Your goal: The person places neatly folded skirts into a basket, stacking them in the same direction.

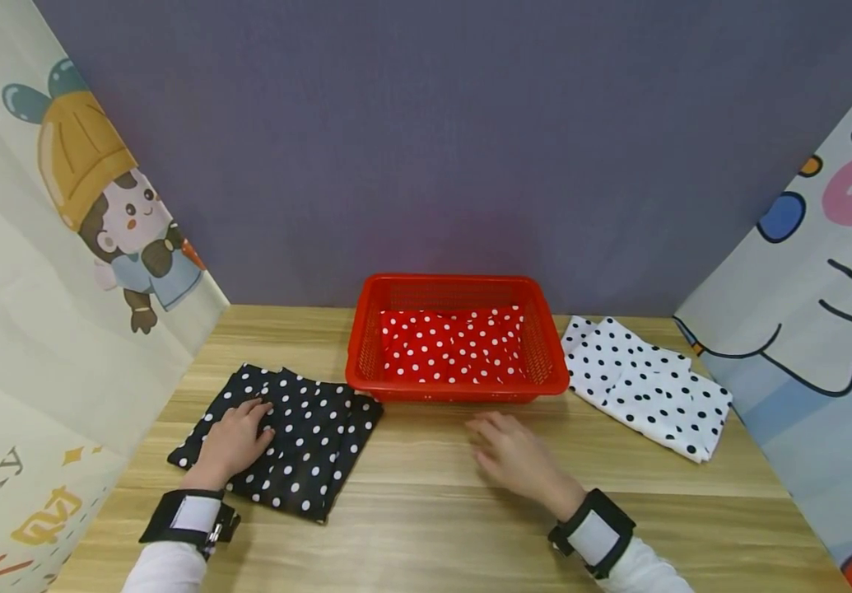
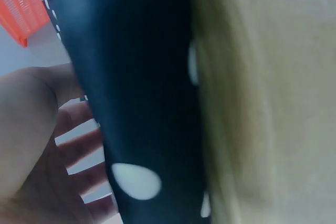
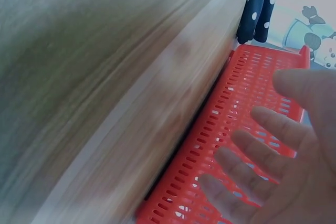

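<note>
Folded black cloth with white dots (image 1: 307, 436) lies on the left of the table. My left hand (image 1: 236, 441) rests on its left part, and in the left wrist view the fingers (image 2: 84, 148) stretch along the cloth. In front of the red plastic basket (image 1: 455, 394), my right hand (image 1: 514, 457) hovers over the wood, holding nothing. Its fingers (image 3: 252, 169) are spread and slightly bent in the right wrist view. Inside the basket sits folded red cloth with white dots (image 1: 451, 346).
A folded white cloth with black dots (image 1: 648, 387) lies to the right of the basket. The wooden table (image 1: 426, 535) is bounded by a grey panel (image 1: 433, 148) behind and printed sheets on both sides.
</note>
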`<state>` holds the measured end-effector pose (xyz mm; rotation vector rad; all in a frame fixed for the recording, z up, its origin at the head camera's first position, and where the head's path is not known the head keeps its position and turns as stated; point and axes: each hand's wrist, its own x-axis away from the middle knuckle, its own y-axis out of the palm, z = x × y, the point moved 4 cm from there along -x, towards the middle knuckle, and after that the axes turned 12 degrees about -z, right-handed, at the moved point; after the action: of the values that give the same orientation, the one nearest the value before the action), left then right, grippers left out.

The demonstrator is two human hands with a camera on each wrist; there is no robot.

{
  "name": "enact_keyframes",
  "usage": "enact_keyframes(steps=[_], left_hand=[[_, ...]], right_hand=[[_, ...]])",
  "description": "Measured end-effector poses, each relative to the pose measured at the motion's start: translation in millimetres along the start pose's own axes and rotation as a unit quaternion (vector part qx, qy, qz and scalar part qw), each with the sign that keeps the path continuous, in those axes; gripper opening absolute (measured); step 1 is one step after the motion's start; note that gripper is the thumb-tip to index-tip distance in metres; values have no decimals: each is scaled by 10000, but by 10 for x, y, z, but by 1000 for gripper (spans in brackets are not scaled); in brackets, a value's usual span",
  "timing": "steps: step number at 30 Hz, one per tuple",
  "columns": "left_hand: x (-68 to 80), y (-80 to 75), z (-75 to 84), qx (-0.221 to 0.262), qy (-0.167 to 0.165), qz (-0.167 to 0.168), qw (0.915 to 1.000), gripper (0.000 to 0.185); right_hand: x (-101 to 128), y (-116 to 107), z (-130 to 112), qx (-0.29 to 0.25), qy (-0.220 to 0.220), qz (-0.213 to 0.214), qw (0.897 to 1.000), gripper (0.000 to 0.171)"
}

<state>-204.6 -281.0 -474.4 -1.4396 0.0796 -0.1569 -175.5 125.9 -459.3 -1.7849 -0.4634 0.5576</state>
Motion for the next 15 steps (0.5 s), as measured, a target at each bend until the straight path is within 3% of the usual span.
enact_keyframes(steps=[4,15], left_hand=[[24,46,-26,32,-17,-142,9999,41],[184,68,63,25,68,51,10000,40]], right_hand=[[11,21,-8,-10,-93,-12,10000,41],[22,69,-55,-182,-124,-168,9996,43]])
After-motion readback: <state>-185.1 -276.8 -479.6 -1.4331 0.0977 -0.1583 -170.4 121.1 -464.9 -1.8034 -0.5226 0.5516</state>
